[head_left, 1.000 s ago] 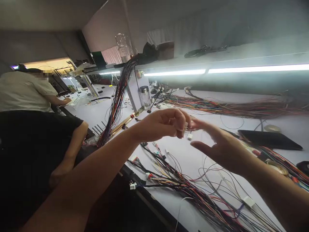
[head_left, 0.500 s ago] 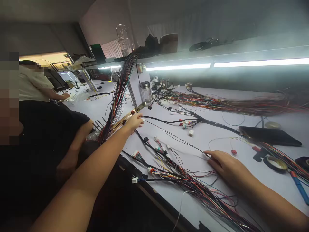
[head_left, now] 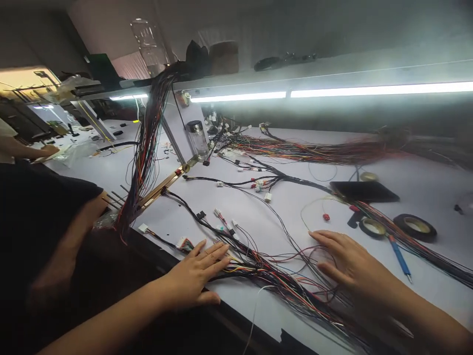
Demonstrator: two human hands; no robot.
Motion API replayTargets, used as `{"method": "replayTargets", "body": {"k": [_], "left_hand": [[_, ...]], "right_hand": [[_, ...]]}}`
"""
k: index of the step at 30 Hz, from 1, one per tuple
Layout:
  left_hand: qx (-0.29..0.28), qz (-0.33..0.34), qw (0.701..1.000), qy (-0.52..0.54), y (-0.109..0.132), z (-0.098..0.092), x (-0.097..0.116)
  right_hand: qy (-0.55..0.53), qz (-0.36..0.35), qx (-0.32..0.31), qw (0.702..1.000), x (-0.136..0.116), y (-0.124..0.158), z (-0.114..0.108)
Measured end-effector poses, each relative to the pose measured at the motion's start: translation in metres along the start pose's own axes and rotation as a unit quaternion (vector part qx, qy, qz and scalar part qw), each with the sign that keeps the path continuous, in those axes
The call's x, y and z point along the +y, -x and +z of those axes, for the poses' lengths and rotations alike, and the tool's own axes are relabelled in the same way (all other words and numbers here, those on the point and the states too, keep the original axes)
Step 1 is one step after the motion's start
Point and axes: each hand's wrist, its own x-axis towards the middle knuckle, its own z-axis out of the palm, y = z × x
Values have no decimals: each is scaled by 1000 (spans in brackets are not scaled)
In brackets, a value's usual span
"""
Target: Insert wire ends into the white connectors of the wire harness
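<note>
My left hand (head_left: 199, 273) lies over the near wire harness (head_left: 258, 264), palm down with fingers stretched. A white multi-pin connector (head_left: 184, 243) pokes out just beyond its fingertips. Over the loose wires on the right is my right hand (head_left: 347, 261), fingers apart and slightly bent, with nothing visible in its grasp. Thin dark wires (head_left: 283, 224) run from a small white connector (head_left: 220, 184) down to beside this hand. Whether the right fingers touch the wires I cannot tell. A second, taped harness (head_left: 295, 181) lies farther back.
Tape rolls (head_left: 414, 227) and a blue-handled tool (head_left: 400, 259) lie at the right, near a dark flat device (head_left: 364, 191). A glass jar (head_left: 198, 140) stands by the shelf post. Hanging wires (head_left: 148, 133) drape from the shelf. A co-worker's arm (head_left: 81, 222) is at the left.
My left hand has come back from the far wire end to the near harness and spread out. My right hand has opened its fingers from the thin wires. The view has swung right.
</note>
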Motion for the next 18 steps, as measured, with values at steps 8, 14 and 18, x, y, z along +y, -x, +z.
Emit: {"method": "replayTargets", "body": {"k": [8, 14, 18], "left_hand": [[-41, -28, 999, -21, -64, 4, -40], [-32, -8, 999, -33, -106, -9, -51], [27, 21, 996, -81, -97, 5, -61]], "right_hand": [[-3, -69, -83, 994, 10, 28, 2], [-64, 76, 73, 992, 39, 32, -19], [-93, 153, 162, 970, 44, 49, -37]]}}
